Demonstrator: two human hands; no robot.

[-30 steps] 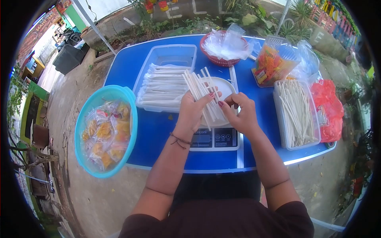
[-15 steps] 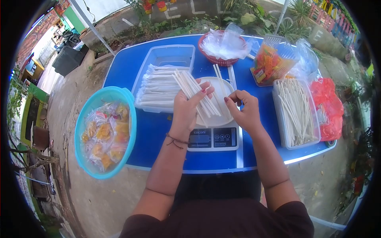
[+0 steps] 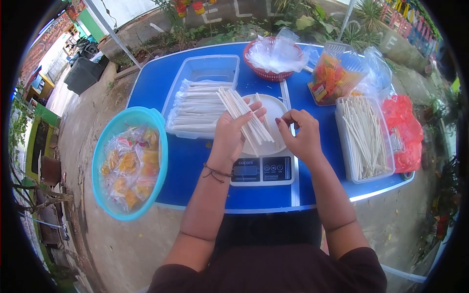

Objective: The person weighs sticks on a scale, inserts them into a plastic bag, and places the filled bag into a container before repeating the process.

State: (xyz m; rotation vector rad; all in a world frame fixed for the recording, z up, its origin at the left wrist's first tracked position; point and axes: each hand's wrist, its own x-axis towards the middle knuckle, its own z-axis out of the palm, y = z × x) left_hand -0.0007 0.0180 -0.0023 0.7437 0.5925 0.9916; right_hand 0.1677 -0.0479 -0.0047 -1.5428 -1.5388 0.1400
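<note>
2 tubs (image 3: 202, 68) (image 3: 364, 141) flank scale (image 3: 264, 168) | basin (image 3: 129, 161) (snack packets) left

A bundle of white sticks (image 3: 243, 117), matt and paper-like, is held in the left hand (image 3: 230, 137). A smooth white plastic plate (image 3: 274, 111) is seen on a scale (image 3: 264, 170) of glossy white plastic. The blue table (image 3: 161, 83) is given a smooth, slightly shiny finish. Clear plastic is shown by the lidless tub (image 3: 215, 66), glossy turquoise plastic by the basin (image 3: 122, 122), and crinkled film by the packets (image 3: 129, 166) inside.
</note>
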